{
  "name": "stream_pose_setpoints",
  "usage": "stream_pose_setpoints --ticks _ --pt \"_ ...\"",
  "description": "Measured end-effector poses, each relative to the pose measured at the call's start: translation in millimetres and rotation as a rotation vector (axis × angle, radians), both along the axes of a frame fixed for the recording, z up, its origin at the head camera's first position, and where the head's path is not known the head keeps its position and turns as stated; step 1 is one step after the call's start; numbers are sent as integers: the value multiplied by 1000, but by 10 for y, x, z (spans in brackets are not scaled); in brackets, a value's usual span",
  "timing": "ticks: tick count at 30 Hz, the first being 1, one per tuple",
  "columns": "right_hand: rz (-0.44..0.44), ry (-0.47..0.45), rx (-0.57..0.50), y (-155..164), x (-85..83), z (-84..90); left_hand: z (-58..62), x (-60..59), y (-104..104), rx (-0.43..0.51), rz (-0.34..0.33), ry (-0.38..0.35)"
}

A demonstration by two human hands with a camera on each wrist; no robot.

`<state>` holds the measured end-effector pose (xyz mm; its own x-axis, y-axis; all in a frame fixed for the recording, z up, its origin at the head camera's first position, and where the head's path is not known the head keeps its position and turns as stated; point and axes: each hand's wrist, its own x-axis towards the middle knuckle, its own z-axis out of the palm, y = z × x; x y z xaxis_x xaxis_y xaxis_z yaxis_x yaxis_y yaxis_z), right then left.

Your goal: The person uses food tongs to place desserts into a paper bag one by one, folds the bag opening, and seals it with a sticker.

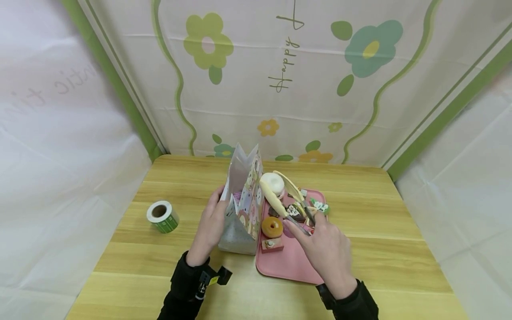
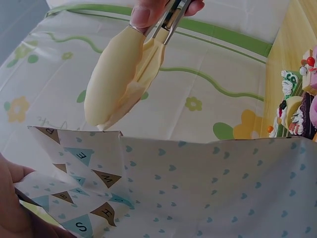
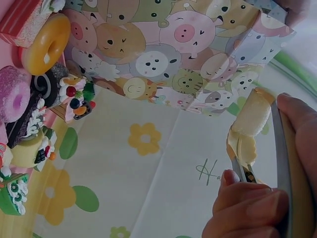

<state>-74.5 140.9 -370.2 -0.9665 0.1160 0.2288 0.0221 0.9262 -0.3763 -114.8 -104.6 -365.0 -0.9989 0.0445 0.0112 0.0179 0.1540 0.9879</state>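
My left hand [image 1: 214, 218] grips the left side of an upright paper bag [image 1: 244, 209] printed with cartoon animals, its mouth open upward. My right hand [image 1: 310, 231] holds cream-tipped metal tongs [image 1: 276, 198] over the bag's right edge and the pink tray [image 1: 288, 264]. The wrist views show the tongs [image 2: 119, 69] with their tips [image 3: 250, 124] close together and nothing between them, just above the bag's rim [image 2: 198, 188]. On the tray lie toy desserts: an orange donut [image 1: 272, 226], a cake slice [image 1: 272, 243] and a white round cake [image 1: 275, 182].
A roll of green labels [image 1: 162, 216] stands on the wooden table [image 1: 400, 249] to the left of the bag. Several more small toy sweets [image 3: 29, 124] crowd the tray's far end. Flowered cloth walls [image 1: 280, 80] close in the table on three sides.
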Motion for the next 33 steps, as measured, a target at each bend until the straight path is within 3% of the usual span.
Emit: stream_pose_setpoints --ticks 15,28,33 --pt "52 84 23 -94 -57 59 -6 14 -13 -12 2 9" --pt "99 84 18 -337 -161 265 -13 12 -8 -24 6 29" --pt "152 152 54 -383 -249 337 -3 17 -3 -25 10 28"
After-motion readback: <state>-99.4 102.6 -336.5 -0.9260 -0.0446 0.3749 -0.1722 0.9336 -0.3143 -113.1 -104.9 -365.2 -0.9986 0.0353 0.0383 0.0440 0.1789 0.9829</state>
